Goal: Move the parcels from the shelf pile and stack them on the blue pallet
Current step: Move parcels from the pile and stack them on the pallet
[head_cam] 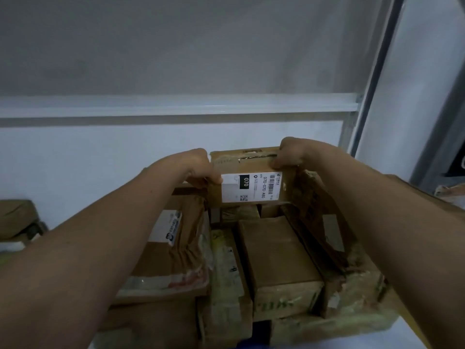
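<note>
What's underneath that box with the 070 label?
Under the labelled box, held by the left hand and right hand, lie more taped cardboard parcels. Whatever is directly beneath it is hidden.

The parcel (247, 177) at the back is brown cardboard with a white label (251, 187) carrying a black block with white digits and a black barcode. The boxes in the pile (279, 263) are brown too, some under what looks like yellowish tape. The shelf beam (176, 105) is pale grey-white.
</note>
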Available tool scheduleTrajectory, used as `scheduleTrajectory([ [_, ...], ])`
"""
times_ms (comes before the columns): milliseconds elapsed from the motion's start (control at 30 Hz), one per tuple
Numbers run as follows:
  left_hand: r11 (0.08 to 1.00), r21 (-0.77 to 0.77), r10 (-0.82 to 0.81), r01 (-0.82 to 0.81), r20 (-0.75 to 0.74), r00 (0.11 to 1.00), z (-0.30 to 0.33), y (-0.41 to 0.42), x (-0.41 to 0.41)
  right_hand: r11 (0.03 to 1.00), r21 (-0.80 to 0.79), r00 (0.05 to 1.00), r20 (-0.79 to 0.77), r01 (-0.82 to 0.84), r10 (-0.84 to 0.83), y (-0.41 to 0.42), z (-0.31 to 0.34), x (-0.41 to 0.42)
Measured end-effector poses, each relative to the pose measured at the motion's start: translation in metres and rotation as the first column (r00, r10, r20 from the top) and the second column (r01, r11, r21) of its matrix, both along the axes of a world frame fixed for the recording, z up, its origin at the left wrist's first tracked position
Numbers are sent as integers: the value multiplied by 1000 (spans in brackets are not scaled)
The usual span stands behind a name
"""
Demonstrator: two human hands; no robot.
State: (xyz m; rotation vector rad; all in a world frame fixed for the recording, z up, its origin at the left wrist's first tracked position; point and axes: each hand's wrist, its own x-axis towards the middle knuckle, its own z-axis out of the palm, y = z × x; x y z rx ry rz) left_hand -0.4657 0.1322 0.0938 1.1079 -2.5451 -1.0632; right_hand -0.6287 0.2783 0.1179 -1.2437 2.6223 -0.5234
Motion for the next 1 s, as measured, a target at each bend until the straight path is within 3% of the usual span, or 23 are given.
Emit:
scheduleTrajectory([
  [300, 999, -45, 27, -24, 55, 998, -11, -2, -19, 998, 47, 999, -30, -40, 42, -12, -14, -12],
  [833, 976, -202, -47, 87, 194, 980, -3, -4, -19, 979, 169, 978, -153, -113, 139, -23, -19, -6],
  [1000, 874, -474, 16, 103, 240, 971, 12, -6, 5, 973, 164, 959, -206, -162, 194, -36, -11, 22],
])
